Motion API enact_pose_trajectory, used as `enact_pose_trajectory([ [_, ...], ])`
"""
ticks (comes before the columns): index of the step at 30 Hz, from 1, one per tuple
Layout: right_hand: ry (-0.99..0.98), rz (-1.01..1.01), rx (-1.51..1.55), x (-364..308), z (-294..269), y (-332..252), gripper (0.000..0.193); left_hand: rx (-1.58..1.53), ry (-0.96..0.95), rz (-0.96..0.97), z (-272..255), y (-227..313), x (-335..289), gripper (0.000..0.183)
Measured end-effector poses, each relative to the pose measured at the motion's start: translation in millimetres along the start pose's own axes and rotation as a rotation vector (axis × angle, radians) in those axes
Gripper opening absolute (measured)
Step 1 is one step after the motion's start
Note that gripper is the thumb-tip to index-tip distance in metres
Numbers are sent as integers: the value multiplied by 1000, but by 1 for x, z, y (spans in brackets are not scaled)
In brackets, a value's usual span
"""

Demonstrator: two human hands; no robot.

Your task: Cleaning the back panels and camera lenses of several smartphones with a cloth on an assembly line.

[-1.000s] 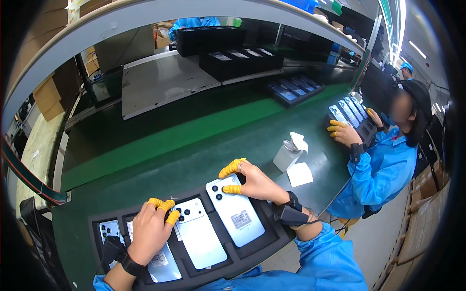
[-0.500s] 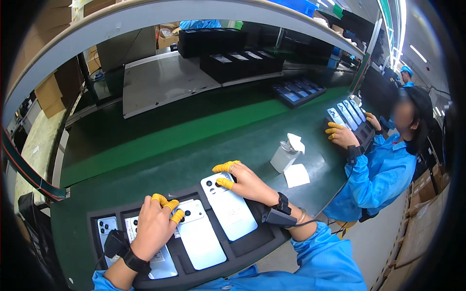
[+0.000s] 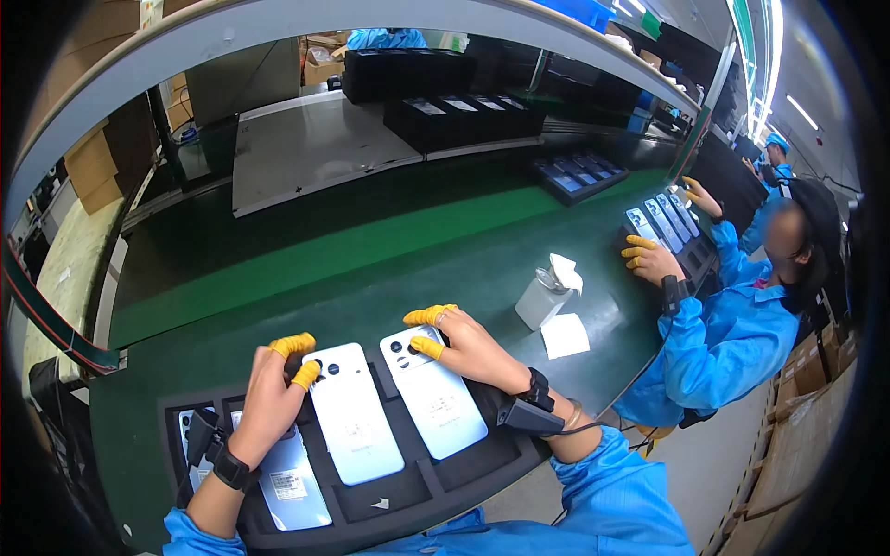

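A black foam tray (image 3: 445,510) with slots lies before me, holding light-blue smartphones, camera side up. My right hand (image 3: 477,357), in yellow finger cots, is closed on the top edge of the right-hand smartphone (image 3: 440,408). Yellow cots also cover fingertips of my left hand (image 3: 272,394), which grips the upper left corner of the neighbouring smartphone (image 3: 360,422), raised partly out of its slot. Under my left forearm lies a labelled smartphone (image 3: 295,491), its top hidden. At the tray's left end another smartphone (image 3: 197,463) is partly covered by a wrist device.
A white dispenser bottle (image 3: 542,301) with tissue on top stands beside a white cloth (image 3: 565,335) on the green bench (image 3: 278,306). At right, a co-worker (image 3: 742,315) handles another phone tray (image 3: 700,255). Farther back are a phone tray (image 3: 579,190) and stacked black trays (image 3: 459,130).
My left hand has moved left and up with its smartphone, uncovering a small light patch in the slot. My right hand keeps its hold. The co-worker's far hand has lifted off their tray.
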State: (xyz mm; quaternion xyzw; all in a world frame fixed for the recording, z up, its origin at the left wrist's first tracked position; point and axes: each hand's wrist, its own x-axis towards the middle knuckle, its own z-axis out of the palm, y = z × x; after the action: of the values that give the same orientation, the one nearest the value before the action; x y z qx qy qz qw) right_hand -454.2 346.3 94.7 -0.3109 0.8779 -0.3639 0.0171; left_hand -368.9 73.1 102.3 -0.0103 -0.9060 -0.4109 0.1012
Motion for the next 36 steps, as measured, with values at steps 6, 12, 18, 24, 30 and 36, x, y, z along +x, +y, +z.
enact_pose_trajectory([
  [6, 12, 0, -23, 0, 3, 4, 36, 632, 29, 276, -49, 17, -14, 17],
  [12, 3, -33, -69, -3, 1, 2, 38, 636, -146, 30, -59, 15, -33, 24],
  [18, -17, -33, -60, -1, 0, -1, 37, 737, -171, 174, -49, 5, -42, 29],
  [24, 50, -63, -39, -4, 3, 4, 39, 692, -280, 142, -66, 9, -29, 23],
  [30, -8, -47, -42, -1, 1, 4, 37, 245, -467, -207, -91, 18, -18, 28],
  [36, 8, -38, -70, -1, 3, 8, 37, 91, -303, -128, -78, -17, -5, 25],
])
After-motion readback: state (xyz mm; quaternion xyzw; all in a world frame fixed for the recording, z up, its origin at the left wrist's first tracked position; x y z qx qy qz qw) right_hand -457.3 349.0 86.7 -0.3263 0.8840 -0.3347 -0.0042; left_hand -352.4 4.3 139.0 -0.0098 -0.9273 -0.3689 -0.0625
